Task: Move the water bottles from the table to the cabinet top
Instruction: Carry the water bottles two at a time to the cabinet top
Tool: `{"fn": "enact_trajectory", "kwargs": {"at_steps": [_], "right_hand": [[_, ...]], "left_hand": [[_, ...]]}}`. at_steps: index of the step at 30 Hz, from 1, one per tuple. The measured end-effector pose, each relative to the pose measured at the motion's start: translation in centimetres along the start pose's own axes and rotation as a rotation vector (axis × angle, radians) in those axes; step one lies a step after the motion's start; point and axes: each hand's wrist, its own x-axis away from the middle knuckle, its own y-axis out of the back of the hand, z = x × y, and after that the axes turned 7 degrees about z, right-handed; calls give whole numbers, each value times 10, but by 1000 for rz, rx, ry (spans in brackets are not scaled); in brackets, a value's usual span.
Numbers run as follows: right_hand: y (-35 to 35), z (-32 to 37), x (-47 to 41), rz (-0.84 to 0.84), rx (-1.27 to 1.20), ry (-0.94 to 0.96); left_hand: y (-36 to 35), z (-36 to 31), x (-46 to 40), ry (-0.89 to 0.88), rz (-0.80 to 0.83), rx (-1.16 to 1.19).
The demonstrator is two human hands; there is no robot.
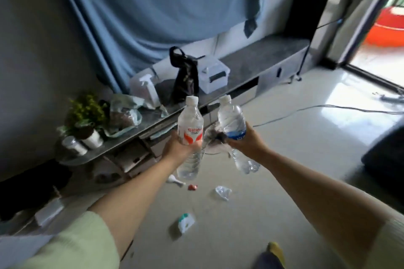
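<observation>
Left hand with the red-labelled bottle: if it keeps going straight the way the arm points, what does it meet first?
Probably the front edge of the cabinet top, near the crumpled plastic bags. The left hand and its bottle look clear until then, though depth is uncertain.

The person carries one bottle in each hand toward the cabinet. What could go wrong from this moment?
1. The cabinet top is crowded at its near end: the black bag or spray bottle could be knocked over when setting down.
2. Litter lies on the floor, such as the crumpled plastic; a foot could slip.
3. The right hand holds the blue-label bottle tilted; it might slide.
</observation>
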Motion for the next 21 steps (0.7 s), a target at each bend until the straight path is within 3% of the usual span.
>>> {"fn": "enact_trajectory", "kwargs": {"at_steps": [3, 9, 21], "right_hand": [[60, -29, 24, -122, -40, -28], [176, -91, 57, -290, -15, -78], [377, -183, 57, -448, 47, -193]], "left_hand": [[-65, -49, -7, -123, 151, -62], [-201, -128, -20, -191, 376, -195], [-388, -244, -49, -281, 496, -200]]}}
